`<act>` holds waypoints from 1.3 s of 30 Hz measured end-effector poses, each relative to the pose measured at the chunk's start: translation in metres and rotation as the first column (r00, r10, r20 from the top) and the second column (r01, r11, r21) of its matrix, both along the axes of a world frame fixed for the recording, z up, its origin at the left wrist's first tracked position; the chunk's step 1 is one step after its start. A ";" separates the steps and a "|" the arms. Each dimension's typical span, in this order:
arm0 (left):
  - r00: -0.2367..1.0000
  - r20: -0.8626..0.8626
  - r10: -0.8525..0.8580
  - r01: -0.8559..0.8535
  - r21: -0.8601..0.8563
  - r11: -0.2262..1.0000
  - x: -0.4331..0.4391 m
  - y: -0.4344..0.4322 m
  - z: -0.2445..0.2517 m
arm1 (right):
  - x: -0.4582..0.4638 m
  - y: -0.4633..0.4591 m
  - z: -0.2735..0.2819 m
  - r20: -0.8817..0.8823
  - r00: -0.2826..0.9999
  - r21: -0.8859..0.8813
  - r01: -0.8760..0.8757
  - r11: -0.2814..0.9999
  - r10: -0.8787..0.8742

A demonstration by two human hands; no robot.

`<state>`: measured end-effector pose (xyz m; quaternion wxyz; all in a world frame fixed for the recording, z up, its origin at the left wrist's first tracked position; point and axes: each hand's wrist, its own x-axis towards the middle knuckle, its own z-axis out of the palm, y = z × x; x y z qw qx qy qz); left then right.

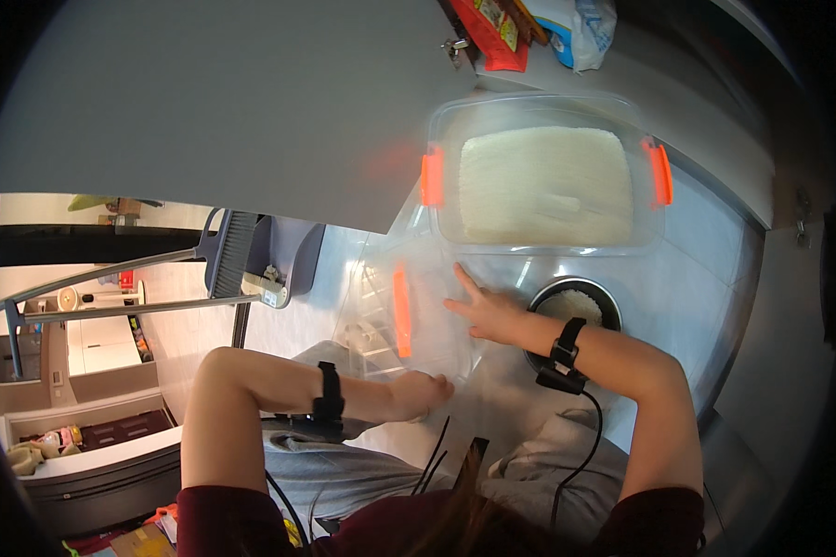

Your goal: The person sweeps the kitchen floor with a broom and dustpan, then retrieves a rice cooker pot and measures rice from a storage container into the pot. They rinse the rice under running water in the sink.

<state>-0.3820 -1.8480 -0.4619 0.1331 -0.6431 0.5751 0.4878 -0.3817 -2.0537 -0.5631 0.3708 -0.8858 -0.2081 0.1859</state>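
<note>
A clear plastic storage bin (536, 249) with orange side latches stands on the floor before me, holding a broad bed of white rice (543, 167). In front of the bin, a transparent lid (432, 320) with an orange latch (403, 310) is partly blurred. My left hand (421, 395) is curled at the lid's near edge and appears to grip it. Over the lid's right part, my right hand (491, 313) has its fingers spread and holds nothing. Beside my right wrist sits a round metal pot (614, 306) with some rice inside; my forearm hides part of it.
A large grey cabinet door (237, 104) stands open at upper left. Red packaging (494, 42) and a blue-white bag (578, 35) lie behind the bin. At left are a broom (231, 254) and dustpan (299, 254). A wrist-strap cable (595, 445) hangs from my right arm.
</note>
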 end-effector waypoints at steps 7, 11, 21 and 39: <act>0.971 -0.213 0.106 -0.146 -0.180 0.973 -0.021 -0.016 0.002 | -0.020 -0.011 -0.020 0.490 0.870 0.253 -0.086 0.964 -0.051; 0.785 -0.553 0.280 -0.418 -0.139 0.898 0.004 -0.014 0.029 | -0.031 -0.026 0.006 0.649 0.759 0.171 -0.214 0.962 0.053; 0.914 -0.097 0.393 -0.364 -0.624 0.691 0.142 -0.096 0.165 | -0.041 -0.081 0.099 0.798 0.598 0.117 -0.035 0.992 -0.073; 0.767 -0.216 0.605 -0.371 -0.918 0.143 0.211 -0.161 0.166 | -0.062 -0.173 0.096 -0.234 0.781 0.600 0.584 0.546 -0.579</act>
